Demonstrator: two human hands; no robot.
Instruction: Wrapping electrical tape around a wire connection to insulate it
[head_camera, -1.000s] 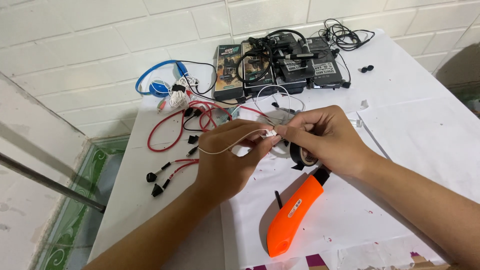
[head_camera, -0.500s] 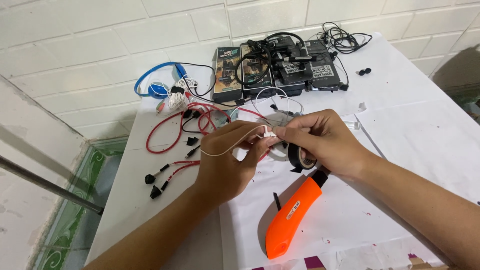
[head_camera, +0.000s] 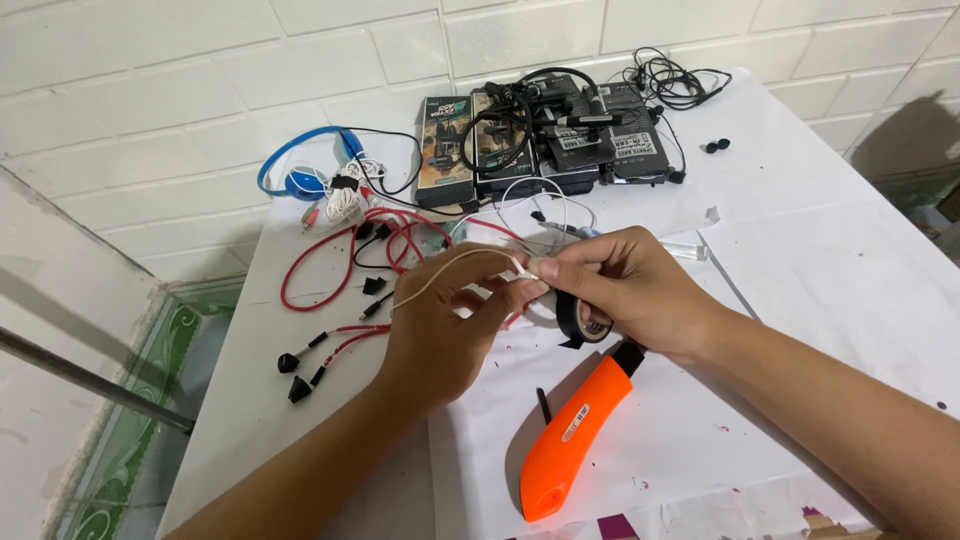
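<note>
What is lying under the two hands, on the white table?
Under the right hand hangs a black tape roll, above an orange utility knife on the table. The left hand hides the table beneath.

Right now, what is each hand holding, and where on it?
Both hands pinch a thin white wire near its end: left hand and right hand meet there. The right hand also carries a black tape roll, looped under its fingers.
</note>
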